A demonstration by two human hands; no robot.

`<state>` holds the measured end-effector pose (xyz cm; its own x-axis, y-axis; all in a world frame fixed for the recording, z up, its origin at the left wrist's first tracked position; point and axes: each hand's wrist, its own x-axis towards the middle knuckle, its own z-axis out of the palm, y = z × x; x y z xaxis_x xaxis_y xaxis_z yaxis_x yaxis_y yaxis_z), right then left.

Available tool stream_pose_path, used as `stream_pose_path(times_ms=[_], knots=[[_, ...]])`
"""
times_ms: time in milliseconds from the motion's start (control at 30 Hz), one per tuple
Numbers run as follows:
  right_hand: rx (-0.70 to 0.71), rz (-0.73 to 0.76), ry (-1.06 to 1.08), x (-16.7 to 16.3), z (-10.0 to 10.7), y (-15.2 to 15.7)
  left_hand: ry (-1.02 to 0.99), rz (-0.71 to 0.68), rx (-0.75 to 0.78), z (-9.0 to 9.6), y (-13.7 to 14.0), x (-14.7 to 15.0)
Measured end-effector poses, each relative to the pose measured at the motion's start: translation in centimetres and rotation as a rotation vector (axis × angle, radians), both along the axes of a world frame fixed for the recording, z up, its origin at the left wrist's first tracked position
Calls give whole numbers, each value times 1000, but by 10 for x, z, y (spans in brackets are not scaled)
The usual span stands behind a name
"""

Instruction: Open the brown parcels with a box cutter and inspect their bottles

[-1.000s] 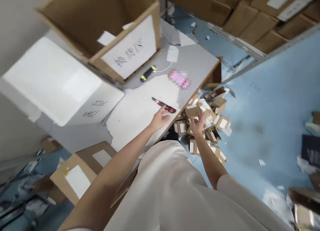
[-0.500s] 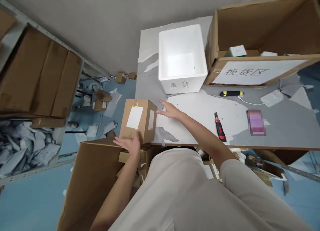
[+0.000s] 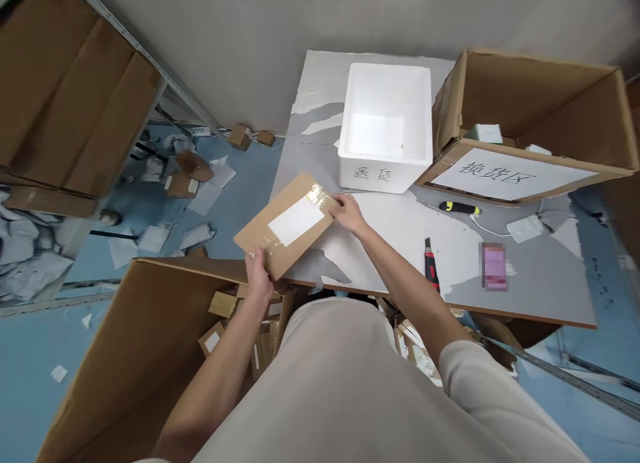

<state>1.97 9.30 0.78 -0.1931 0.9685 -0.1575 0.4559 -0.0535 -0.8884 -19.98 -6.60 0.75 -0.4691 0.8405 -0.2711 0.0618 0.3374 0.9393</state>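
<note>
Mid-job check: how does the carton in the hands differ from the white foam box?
The carton is brown cardboard; the foam box is white. The carton is held at an angle between the left hand and right hand; the foam box stands on the table. The carton's labelled face is closed and taped; the foam box is open-topped. Both are box-shaped.

Table (image 3: 550, 283): foam box (image 3: 373, 176), open carton (image 3: 515, 176), red-black cutter (image 3: 431, 265).

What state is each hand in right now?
Left hand: closed, holding the cardboard box by its left end.
Right hand: closed, holding the same box by its right end.
</note>
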Motion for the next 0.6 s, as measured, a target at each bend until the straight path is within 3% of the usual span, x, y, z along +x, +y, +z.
stream_pose_path(times_ms=[100, 300, 467, 600], knots=[[15, -251, 116, 67, 1, -54, -88, 14, 82, 9, 24, 17], [-76, -661, 145, 170, -18, -152, -303, -504, 19, 9, 76, 90], [-148, -738, 268, 204, -37, -189, -279, -652, -78, -18, 85, 128], [-158, -714, 409, 216, -51, -200, -216, -660, -64, -42, 72, 115]])
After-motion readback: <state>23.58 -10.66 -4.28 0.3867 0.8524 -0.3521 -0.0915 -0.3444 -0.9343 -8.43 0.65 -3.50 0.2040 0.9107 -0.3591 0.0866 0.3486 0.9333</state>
